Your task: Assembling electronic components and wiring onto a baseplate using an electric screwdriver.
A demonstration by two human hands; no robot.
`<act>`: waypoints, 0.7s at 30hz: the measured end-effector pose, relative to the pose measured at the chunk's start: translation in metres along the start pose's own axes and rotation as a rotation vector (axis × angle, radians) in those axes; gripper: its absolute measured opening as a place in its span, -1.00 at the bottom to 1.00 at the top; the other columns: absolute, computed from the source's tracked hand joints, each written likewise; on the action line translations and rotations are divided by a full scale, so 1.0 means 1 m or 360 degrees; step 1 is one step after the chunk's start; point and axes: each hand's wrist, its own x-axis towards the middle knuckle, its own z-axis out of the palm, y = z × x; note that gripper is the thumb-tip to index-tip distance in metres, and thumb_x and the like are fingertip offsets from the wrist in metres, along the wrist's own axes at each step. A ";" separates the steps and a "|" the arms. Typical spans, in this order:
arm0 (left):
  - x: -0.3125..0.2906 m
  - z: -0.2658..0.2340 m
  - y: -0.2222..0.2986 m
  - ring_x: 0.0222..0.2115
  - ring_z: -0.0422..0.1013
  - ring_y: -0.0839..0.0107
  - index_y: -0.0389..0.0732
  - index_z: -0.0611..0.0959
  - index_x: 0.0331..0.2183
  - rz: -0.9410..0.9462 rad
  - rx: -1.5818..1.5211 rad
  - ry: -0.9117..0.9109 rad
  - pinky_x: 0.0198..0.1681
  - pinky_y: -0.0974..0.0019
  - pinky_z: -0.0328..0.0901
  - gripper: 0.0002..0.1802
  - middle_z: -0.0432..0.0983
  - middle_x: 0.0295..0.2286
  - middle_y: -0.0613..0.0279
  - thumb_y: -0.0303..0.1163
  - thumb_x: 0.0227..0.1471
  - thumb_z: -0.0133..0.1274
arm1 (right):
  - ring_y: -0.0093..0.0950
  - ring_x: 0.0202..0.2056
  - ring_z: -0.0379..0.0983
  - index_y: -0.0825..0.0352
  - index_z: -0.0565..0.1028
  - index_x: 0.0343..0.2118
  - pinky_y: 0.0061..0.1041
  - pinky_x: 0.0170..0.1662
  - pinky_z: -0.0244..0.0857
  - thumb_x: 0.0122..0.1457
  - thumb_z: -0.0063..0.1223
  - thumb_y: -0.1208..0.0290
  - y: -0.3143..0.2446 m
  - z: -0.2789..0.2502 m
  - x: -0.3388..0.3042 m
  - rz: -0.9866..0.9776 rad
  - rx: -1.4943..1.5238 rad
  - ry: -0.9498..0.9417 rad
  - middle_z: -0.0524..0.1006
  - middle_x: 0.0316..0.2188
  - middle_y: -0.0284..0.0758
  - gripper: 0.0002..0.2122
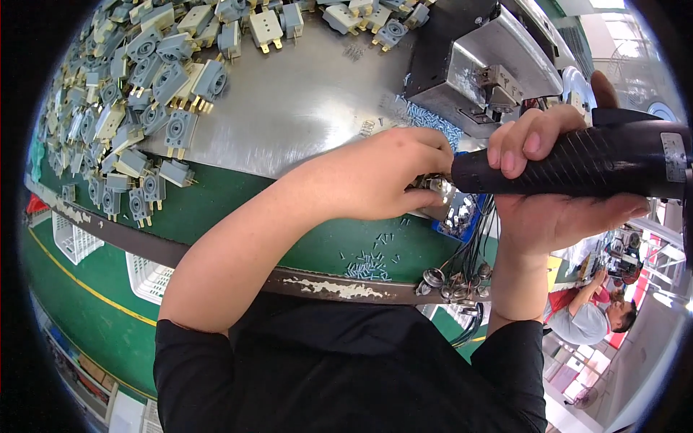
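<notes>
My right hand (pixel 538 155) is wrapped round the thick body of a black electric screwdriver (pixel 599 160). Its nose points left, toward the fingers of my left hand (pixel 393 169). Those fingers are bent and closed on a small part with shiny metal (pixel 435 182), right at the screwdriver's nose. The fingers and the tool hide most of that part, so its kind is unclear. Just beyond my left fingers lies a heap of small bluish screws (pixel 433 121). Close beneath the hands sits a blue tray (pixel 462 229) with shiny metal pieces in it.
Grey and cream switch-like housings (pixel 170 79) are piled at the left and far side of the metal sheet (pixel 281 108). A metal fixture (pixel 491 68) stands far right. Loose screws (pixel 369 265) and wired round metal parts (pixel 455 283) lie near the front edge. Another person (pixel 588 317) works at right.
</notes>
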 end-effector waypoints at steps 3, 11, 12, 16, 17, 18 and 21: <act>-0.001 0.003 -0.004 -0.16 0.51 -0.06 -0.36 0.70 -0.23 0.0025 0.0001 0.0019 -0.09 0.07 0.42 -0.66 0.54 -0.18 -0.04 -0.38 -0.03 0.38 | -0.48 -0.52 0.37 0.32 0.09 0.41 -0.39 -0.41 0.34 0.05 -0.16 -0.67 0.003 0.002 -0.003 0.0025 0.0004 0.0051 0.39 -0.44 -0.33 0.14; 0.003 0.004 -0.003 -0.13 0.54 -0.02 -0.35 0.69 -0.17 0.0023 -0.0001 0.0019 -0.04 0.08 0.43 -0.66 0.56 -0.17 0.00 -0.39 0.01 0.34 | -0.46 -0.50 0.38 0.21 0.24 0.27 -0.35 -0.40 0.33 0.03 -0.11 -0.65 0.003 0.001 -0.011 -0.0005 0.0019 -0.0002 0.40 -0.41 -0.32 0.01; 0.001 0.003 -0.003 -0.12 0.54 -0.03 -0.35 0.69 -0.17 0.0004 -0.0040 0.0029 -0.04 0.08 0.43 -0.65 0.56 -0.17 0.00 -0.39 0.00 0.34 | -0.46 -0.50 0.38 0.20 0.27 0.23 -0.35 -0.39 0.33 0.02 -0.10 -0.65 0.004 0.000 -0.013 -0.0025 0.0011 -0.0056 0.40 -0.41 -0.32 -0.02; -0.001 0.003 -0.005 -0.12 0.53 -0.04 -0.36 0.67 -0.19 0.0022 -0.0053 0.0049 -0.05 0.08 0.43 -0.65 0.56 -0.18 -0.01 -0.39 -0.01 0.35 | -0.47 -0.50 0.39 0.20 0.27 0.20 -0.36 -0.39 0.34 0.02 -0.11 -0.64 0.008 0.003 -0.015 -0.0014 0.0046 -0.0057 0.40 -0.40 -0.33 -0.04; -0.001 0.003 -0.004 -0.12 0.53 -0.04 -0.36 0.67 -0.19 0.0019 -0.0057 0.0051 -0.05 0.08 0.43 -0.65 0.56 -0.18 -0.01 -0.39 -0.01 0.35 | -0.47 -0.50 0.39 0.20 0.26 0.21 -0.36 -0.39 0.34 0.02 -0.12 -0.64 0.008 0.002 -0.016 -0.0039 0.0011 -0.0087 0.40 -0.40 -0.33 -0.03; -0.001 0.003 -0.004 -0.12 0.53 -0.05 -0.37 0.67 -0.20 -0.0023 -0.0067 0.0029 -0.06 0.08 0.43 -0.65 0.56 -0.19 -0.01 -0.39 -0.01 0.36 | -0.48 -0.49 0.39 0.20 0.25 0.22 -0.37 -0.39 0.34 0.02 -0.12 -0.65 0.009 0.002 -0.016 -0.0064 -0.0024 -0.0117 0.40 -0.40 -0.33 -0.03; 0.000 0.004 -0.005 -0.14 0.52 -0.05 -0.37 0.66 -0.22 -0.0042 -0.0080 0.0022 -0.07 0.07 0.42 -0.66 0.55 -0.20 -0.02 -0.40 -0.02 0.36 | -0.49 -0.50 0.38 0.20 0.24 0.23 -0.37 -0.38 0.35 0.02 -0.12 -0.65 0.011 -0.002 -0.017 -0.0099 -0.0028 -0.0190 0.41 -0.40 -0.34 -0.02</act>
